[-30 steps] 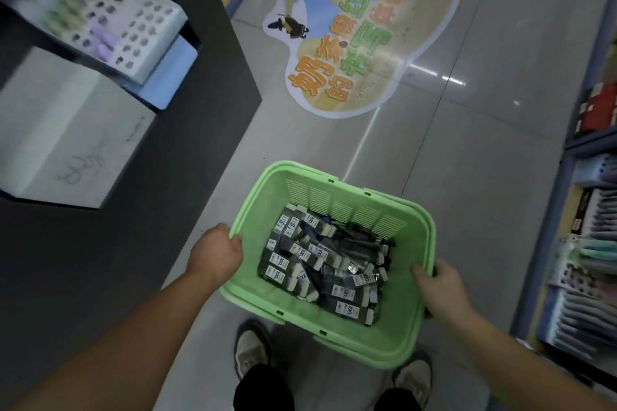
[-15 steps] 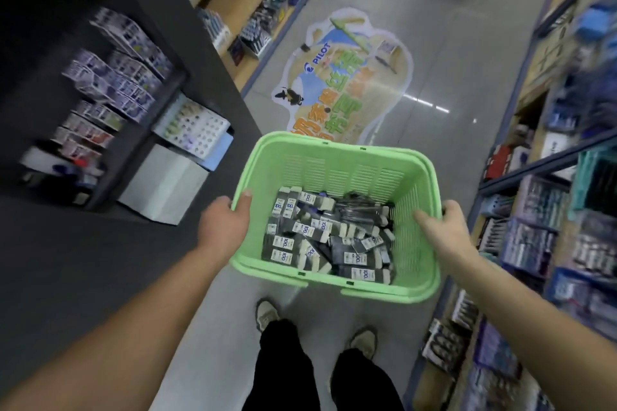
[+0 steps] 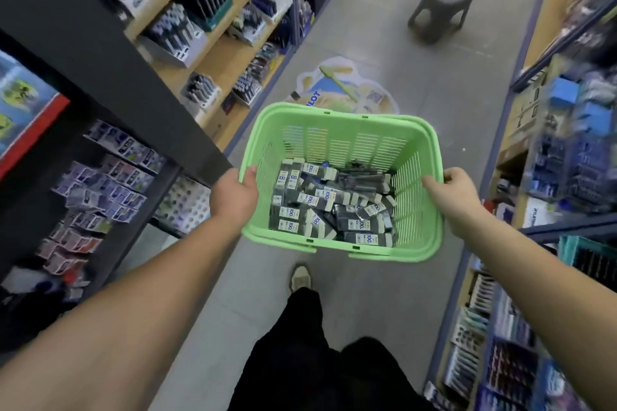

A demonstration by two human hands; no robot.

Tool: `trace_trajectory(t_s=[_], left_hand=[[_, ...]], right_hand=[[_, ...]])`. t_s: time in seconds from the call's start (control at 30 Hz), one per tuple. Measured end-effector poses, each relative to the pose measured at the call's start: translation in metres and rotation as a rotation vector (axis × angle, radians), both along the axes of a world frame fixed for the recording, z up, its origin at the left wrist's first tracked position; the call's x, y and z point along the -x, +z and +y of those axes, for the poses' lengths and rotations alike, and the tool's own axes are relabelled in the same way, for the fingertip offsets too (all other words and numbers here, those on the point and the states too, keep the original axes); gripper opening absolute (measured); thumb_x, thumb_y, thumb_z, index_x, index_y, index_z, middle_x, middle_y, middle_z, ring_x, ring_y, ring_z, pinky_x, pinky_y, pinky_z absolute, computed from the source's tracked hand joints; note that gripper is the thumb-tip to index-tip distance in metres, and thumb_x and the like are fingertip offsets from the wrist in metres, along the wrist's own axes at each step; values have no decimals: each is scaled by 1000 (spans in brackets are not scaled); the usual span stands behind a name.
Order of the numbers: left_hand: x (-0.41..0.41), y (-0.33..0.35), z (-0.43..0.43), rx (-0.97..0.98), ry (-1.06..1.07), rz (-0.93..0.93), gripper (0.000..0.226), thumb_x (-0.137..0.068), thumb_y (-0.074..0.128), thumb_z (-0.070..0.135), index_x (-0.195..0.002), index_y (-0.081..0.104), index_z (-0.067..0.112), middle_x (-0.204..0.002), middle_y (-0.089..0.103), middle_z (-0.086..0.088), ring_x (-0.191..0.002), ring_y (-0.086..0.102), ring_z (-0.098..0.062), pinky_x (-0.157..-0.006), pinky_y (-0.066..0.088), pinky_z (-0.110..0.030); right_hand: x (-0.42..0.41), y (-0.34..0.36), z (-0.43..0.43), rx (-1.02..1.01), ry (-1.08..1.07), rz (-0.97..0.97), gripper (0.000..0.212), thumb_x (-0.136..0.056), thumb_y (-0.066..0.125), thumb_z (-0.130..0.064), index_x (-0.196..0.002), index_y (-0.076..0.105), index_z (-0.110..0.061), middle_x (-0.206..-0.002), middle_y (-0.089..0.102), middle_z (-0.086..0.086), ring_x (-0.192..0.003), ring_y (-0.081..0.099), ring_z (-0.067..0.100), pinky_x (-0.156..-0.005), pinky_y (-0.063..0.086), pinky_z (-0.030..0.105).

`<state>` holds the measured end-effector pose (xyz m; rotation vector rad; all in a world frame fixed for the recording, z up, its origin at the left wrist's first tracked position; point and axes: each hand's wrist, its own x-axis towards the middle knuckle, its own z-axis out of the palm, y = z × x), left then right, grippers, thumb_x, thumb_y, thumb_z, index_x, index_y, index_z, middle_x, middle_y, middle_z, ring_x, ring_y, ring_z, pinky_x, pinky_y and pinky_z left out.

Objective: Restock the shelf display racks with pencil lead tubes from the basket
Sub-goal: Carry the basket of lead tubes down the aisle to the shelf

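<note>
A light green plastic basket [image 3: 347,140] hangs in front of me above the aisle floor. Its bottom is covered with several dark pencil lead tubes [image 3: 330,207] with white labels. My left hand [image 3: 233,198] grips the basket's left rim, thumb over the edge. My right hand [image 3: 454,198] grips the right rim the same way. Dark shelf racks [image 3: 100,190] with small packets stand to my left, below a black shelf top.
Wooden shelves with pen boxes [image 3: 200,20] line the left of the aisle, blue-framed stationery shelves [image 3: 547,177] the right. A grey plastic stool [image 3: 440,7] stands on the floor ahead. A Pilot floor sticker [image 3: 344,90] lies beyond the basket. My legs and one shoe [image 3: 300,277] show below.
The basket has come up from the floor, held by both hands. My view has tilted up and forward along the aisle, and the stool and more shelves have come into sight.
</note>
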<state>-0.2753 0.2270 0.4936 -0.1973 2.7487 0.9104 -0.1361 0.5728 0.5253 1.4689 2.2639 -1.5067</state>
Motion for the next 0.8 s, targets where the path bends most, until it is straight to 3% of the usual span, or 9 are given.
trace_trajectory(t_s=[0.1, 0.2, 0.37, 0.6, 0.7, 0.8], left_hand=[[64, 17, 34, 7, -45, 18, 48, -106, 44, 51, -84, 53, 9, -88, 62, -17, -86, 60, -39, -71, 45, -41], [120, 30, 74, 22, -85, 24, 49, -105, 42, 56, -89, 58, 12, -87, 65, -12, -84, 63, -37, -75, 54, -42], [204, 31, 151, 45, -135, 3, 42, -100, 52, 57, -92, 61, 17, -89, 68, -11, -83, 67, -36, -77, 59, -45], [302, 36, 265, 77, -99, -26, 42, -102, 54, 49, -94, 59, 9, -88, 67, -14, -81, 65, -35, -67, 53, -39], [347, 46, 308, 74, -95, -14, 43, -103, 52, 49, -93, 59, 8, -86, 67, -14, -77, 66, -35, -64, 54, -39], [393, 54, 346, 48, -88, -4, 42, -104, 50, 49, -87, 57, 12, -76, 63, -11, -64, 61, -30, -50, 42, -32]], right_hand=[[49, 15, 28, 75, -68, 67, 25, -99, 64, -23, -116, 58, -7, -105, 68, 12, -88, 68, 26, -71, 57, 38], [88, 27, 63, 192, -107, 122, 21, -99, 66, -18, -118, 62, -8, -102, 71, 7, -85, 70, 21, -67, 55, 33], [157, 25, 140, 228, -97, 120, 18, -98, 65, -17, -115, 66, -11, -106, 74, 10, -95, 73, 28, -83, 60, 43], [271, 26, 266, 229, -49, 135, 11, -96, 66, -19, -106, 70, -16, -103, 75, 11, -96, 73, 33, -90, 58, 55], [324, 33, 313, 234, -40, 145, 12, -97, 64, -15, -108, 69, -13, -101, 75, 11, -88, 73, 30, -81, 61, 49], [381, 39, 355, 240, -40, 159, 16, -97, 64, -12, -112, 68, -10, -98, 74, 9, -82, 72, 24, -71, 56, 35]])
